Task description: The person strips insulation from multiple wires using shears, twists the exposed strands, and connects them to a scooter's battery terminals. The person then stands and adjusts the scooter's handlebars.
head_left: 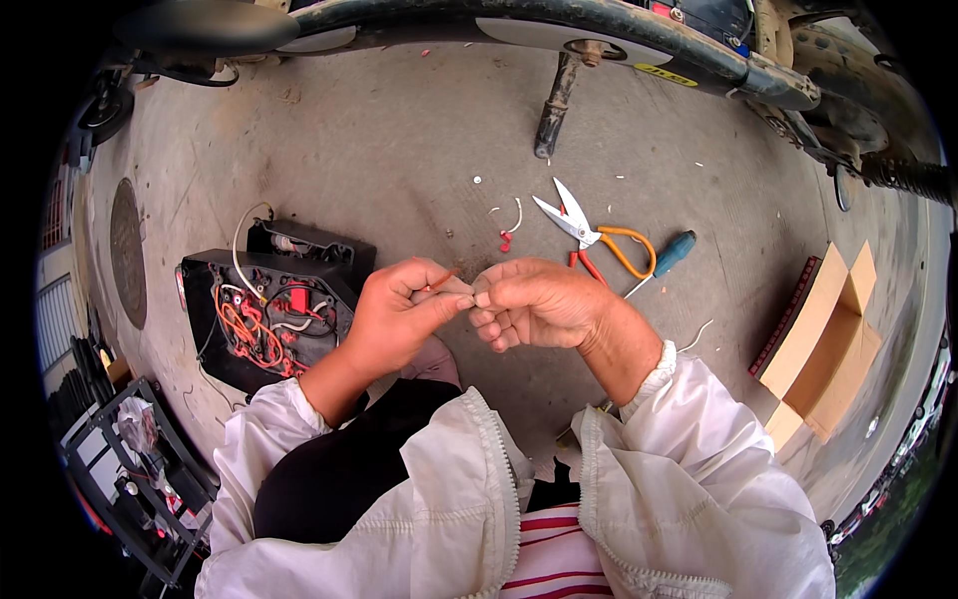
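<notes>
My left hand point(397, 311) is closed in a pinch, with a short orange wire point(440, 281) showing between its thumb and fingers. Thumb and fingertips of my right hand point(534, 302) press together and meet the left fingertips. What the right fingers pinch is too small to make out. Left of my hands lies an opened black case point(215, 344), a tangle of orange wires point(244, 334) and red terminals inside it. Beyond my right hand are scissors point(582, 228) with orange handles, red tool handles point(589, 267) partly under them, and a screwdriver point(675, 254) with a blue-green grip.
An open cardboard box point(823, 349) stands at the right. A vehicle frame point(419, 22) spans the far side, its stand point(556, 112) reaching down. Small red scraps point(506, 241) and white wire bits lie on the concrete. A dark rack point(130, 479) is at the lower left.
</notes>
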Demonstrator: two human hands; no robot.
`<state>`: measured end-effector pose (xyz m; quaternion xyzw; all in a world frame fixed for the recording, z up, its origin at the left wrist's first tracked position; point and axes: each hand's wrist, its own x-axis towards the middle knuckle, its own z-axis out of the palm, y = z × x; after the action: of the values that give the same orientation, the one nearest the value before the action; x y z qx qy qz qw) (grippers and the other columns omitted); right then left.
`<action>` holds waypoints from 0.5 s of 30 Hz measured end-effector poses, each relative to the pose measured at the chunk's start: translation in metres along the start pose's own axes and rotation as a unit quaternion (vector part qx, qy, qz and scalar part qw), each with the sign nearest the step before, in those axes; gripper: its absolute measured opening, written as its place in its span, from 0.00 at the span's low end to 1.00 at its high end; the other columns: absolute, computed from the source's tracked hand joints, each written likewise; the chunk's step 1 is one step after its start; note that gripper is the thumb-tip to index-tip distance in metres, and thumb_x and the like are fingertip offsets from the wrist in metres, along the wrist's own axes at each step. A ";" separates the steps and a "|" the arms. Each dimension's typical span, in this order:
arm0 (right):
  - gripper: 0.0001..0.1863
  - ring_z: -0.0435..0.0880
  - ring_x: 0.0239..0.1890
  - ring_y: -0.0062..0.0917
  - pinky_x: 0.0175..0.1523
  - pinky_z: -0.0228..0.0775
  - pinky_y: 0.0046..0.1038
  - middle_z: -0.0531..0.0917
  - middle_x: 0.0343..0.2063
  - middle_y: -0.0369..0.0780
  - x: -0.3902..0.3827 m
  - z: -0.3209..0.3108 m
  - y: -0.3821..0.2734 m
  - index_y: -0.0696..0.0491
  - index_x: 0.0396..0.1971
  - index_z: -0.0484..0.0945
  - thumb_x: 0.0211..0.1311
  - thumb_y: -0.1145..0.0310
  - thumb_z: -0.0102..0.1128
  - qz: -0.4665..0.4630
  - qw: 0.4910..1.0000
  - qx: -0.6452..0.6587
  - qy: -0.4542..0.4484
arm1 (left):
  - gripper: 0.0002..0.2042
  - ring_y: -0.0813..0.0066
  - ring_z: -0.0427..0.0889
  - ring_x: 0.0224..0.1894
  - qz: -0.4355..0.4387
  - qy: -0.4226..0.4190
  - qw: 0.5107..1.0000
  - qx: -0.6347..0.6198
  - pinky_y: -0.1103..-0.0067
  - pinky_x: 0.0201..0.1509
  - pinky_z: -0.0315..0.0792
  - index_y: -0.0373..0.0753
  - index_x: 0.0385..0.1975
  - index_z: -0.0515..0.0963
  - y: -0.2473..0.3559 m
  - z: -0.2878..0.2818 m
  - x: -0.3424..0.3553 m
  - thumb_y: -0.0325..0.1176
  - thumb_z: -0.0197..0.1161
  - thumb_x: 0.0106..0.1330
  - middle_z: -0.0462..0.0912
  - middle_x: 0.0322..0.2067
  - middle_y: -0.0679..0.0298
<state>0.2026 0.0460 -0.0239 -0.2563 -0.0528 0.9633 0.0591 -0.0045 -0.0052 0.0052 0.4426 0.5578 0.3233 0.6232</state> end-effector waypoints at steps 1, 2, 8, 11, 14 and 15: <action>0.07 0.77 0.30 0.21 0.37 0.74 0.26 0.78 0.28 0.37 0.000 0.002 0.000 0.56 0.28 0.75 0.57 0.69 0.60 -0.007 1.000 0.008 -0.009 | 0.04 0.88 0.72 0.30 0.002 -0.004 1.000 -0.007 0.85 0.33 0.66 0.33 0.28 0.78 0.000 0.000 0.000 0.23 0.66 0.59 0.80 0.27 0.69; 0.07 0.77 0.30 0.21 0.37 0.73 0.26 0.78 0.28 0.37 0.000 0.003 0.000 0.56 0.28 0.75 0.57 0.69 0.60 -0.014 1.000 0.016 -0.017 | 0.04 0.88 0.72 0.30 0.004 -0.008 1.000 -0.014 0.85 0.34 0.66 0.33 0.28 0.78 0.002 -0.001 0.000 0.23 0.66 0.59 0.80 0.27 0.69; 0.07 0.77 0.29 0.22 0.36 0.73 0.27 0.78 0.28 0.38 0.000 0.006 0.000 0.56 0.29 0.75 0.58 0.69 0.60 0.005 0.999 0.016 -0.045 | 0.03 0.86 0.71 0.31 0.018 -0.039 0.999 0.000 0.84 0.35 0.66 0.32 0.30 0.80 0.015 -0.003 -0.001 0.24 0.66 0.58 0.79 0.28 0.69; 0.07 0.77 0.29 0.22 0.36 0.73 0.27 0.78 0.28 0.39 0.001 0.005 0.002 0.56 0.29 0.75 0.58 0.69 0.59 0.007 0.998 0.022 -0.056 | 0.04 0.86 0.72 0.33 0.049 -0.069 0.996 0.035 0.83 0.37 0.66 0.32 0.33 0.80 0.017 -0.008 -0.001 0.23 0.65 0.59 0.79 0.30 0.68; 0.07 0.75 0.31 0.20 0.36 0.71 0.26 0.76 0.27 0.34 0.001 0.008 0.003 0.56 0.36 0.76 0.63 0.68 0.55 -0.012 0.998 0.031 -0.059 | 0.05 0.85 0.71 0.35 0.038 -0.061 0.997 -0.011 0.82 0.40 0.67 0.32 0.36 0.78 0.013 -0.007 -0.001 0.24 0.62 0.63 0.78 0.31 0.69; 0.07 0.76 0.32 0.21 0.37 0.72 0.26 0.76 0.28 0.34 0.001 0.008 0.003 0.56 0.36 0.76 0.64 0.68 0.55 -0.033 0.998 0.025 -0.043 | 0.05 0.85 0.71 0.35 0.026 -0.050 0.998 -0.042 0.82 0.41 0.67 0.32 0.37 0.77 0.011 -0.006 -0.002 0.25 0.61 0.64 0.77 0.31 0.69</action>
<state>0.1971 0.0423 -0.0181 -0.2110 -0.0392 0.9721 0.0948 -0.0094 -0.0013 0.0160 0.4456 0.5002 0.3401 0.6600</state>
